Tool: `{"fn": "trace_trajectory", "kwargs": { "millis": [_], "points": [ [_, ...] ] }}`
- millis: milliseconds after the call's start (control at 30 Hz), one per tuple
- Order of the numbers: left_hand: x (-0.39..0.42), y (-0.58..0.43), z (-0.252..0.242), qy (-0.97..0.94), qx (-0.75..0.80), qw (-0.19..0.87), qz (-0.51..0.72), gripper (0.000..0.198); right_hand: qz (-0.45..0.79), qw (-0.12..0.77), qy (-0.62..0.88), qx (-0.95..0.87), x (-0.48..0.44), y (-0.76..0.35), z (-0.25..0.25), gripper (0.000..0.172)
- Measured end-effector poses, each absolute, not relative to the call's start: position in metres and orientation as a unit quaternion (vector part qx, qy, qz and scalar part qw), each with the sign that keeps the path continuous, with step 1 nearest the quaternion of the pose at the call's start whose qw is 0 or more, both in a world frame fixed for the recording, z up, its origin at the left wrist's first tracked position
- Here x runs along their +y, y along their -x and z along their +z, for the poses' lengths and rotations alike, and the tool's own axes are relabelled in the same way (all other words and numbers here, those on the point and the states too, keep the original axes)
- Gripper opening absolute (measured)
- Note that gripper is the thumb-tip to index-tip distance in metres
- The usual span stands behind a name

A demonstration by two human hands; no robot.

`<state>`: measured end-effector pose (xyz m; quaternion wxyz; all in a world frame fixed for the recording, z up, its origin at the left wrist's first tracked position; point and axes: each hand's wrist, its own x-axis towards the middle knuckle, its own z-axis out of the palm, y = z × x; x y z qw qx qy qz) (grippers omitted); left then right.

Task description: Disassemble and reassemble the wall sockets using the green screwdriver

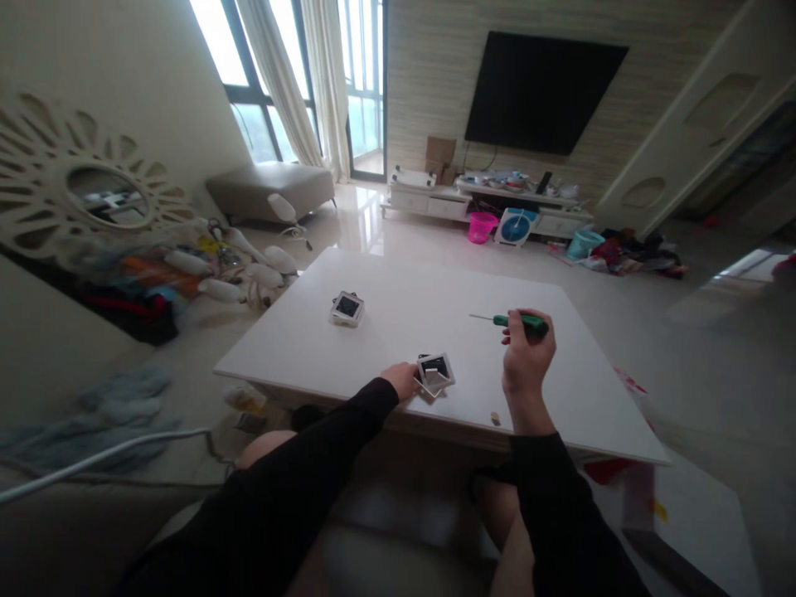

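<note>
R hand (527, 356) gripped the green screwdriver (501, 321) by its handle, fingers wrapped round, shaft pointing L and clear of the table (404, 286), presumably for control. L hand (400, 380) touched the near framed unit (435, 377) by the table's near edge, prob. steadying it. Second unit (347, 308) (similar build) sat well apart. Couldn't tell whether L fingers pinched or merely rested; unit's inner parts unclear.
</note>
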<state>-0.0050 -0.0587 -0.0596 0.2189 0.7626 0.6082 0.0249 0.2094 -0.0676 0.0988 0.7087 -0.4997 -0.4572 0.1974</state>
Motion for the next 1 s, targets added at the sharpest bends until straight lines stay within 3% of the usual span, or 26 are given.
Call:
{"fn": "trace_trajectory", "kwargs": {
  "millis": [267, 400, 467, 600, 767, 1000],
  "points": [
    [-0.049, 0.057, -0.037, -0.725, 0.659, 0.198, -0.016, 0.029, 0.221, 0.628, 0.558, -0.495, -0.052, -0.213, 0.051, 0.031],
    [-0.041, 0.079, -0.029, -0.720, 0.656, 0.216, -0.070, 0.073, 0.231, 0.604, 0.571, -0.505, -0.057, -0.212, 0.051, 0.029],
    [-0.037, 0.091, -0.030, -0.714, 0.660, 0.222, -0.076, 0.081, 0.242, 0.600, 0.569, -0.508, -0.059, -0.207, 0.053, 0.028],
    [-0.033, 0.115, -0.038, -0.695, 0.675, 0.245, -0.028, 0.078, 0.251, 0.593, 0.558, -0.523, -0.065, -0.194, 0.056, 0.027],
    [-0.031, 0.143, -0.048, -0.655, 0.728, 0.205, -0.003, 0.058, 0.274, 0.582, 0.553, -0.530, -0.069, -0.185, 0.054, 0.027],
    [-0.028, 0.185, -0.055, -0.595, 0.777, 0.206, -0.007, 0.055, 0.293, 0.587, 0.540, -0.527, -0.064, -0.178, 0.050, 0.026]
  ]
}}
